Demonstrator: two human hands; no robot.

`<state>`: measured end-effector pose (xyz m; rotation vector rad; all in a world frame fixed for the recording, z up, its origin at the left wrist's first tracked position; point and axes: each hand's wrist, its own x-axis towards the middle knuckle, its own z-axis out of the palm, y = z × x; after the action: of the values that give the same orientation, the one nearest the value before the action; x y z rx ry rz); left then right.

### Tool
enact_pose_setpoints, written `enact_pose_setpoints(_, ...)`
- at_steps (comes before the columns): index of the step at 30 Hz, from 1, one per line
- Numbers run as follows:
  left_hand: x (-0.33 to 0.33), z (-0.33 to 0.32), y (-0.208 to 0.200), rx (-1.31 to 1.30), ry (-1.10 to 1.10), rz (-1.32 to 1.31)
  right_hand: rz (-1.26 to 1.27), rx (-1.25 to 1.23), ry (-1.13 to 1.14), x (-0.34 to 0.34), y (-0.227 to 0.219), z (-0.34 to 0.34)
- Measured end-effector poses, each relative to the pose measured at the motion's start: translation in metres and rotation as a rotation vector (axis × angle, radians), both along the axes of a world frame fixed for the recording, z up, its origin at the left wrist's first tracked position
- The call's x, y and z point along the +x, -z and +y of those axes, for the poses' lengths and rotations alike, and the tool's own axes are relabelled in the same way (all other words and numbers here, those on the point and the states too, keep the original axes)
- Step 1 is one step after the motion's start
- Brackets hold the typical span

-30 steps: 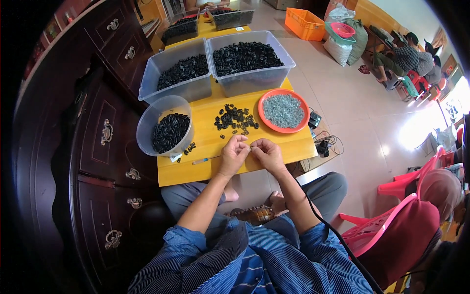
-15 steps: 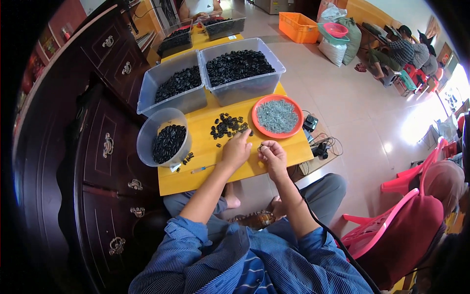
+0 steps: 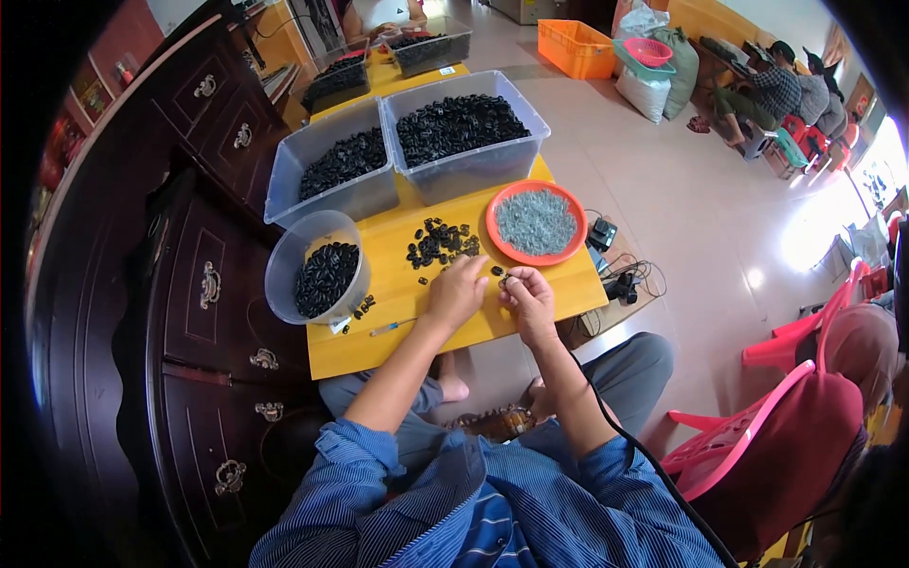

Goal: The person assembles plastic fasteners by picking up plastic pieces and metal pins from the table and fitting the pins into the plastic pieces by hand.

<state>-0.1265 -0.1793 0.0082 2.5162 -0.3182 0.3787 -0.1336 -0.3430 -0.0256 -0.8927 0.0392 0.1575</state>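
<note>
One red dish [image 3: 536,260] is seen beyond the dark piece [image 3: 504,283] pinched in right grip [image 3: 532,300], long axis unclear; left grip [image 3: 455,292] spread.

Dk cabinet [image 3: 194,317] w/ metal handles [image 3: 210,283], L — orange crate [image 3: 576,51] on flr [image 3: 663,208] nr pink basket [image 3: 647,52].

Floor [image 3: 682,208]: pale, glossy tile with visible joint lines. Left side: large dark wood cabinet [image 3: 180,331] with panelled drawers and ornate metal handles [image 3: 209,282], standing close beside the yellow worktop [image 3: 355,360]. Walls: reddish at upper left [image 3: 142,38]; white wall [image 3: 776,19] at upper right, above orange-toned wooden panelling [image 3: 710,36]. Right side: pink plastic chairs [image 3: 743,443]. Lighting: strong glare at right edge, reflected off tiles; exact opening indistinct.
</note>
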Motion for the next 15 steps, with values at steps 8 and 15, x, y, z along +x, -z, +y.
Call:
enact_pose_setpoints(8, 0.015, -0.013, 0.008, 0.122, 0.024, 0.073, -0.012, 0.129, 0.012, 0.002, 0.004, -0.003)
enact_pose_setpoints(15, 0.012, -0.018, 0.013, 0.056, 0.006, 0.065, -0.004, 0.111, 0.028, 0.003, 0.002, -0.002)
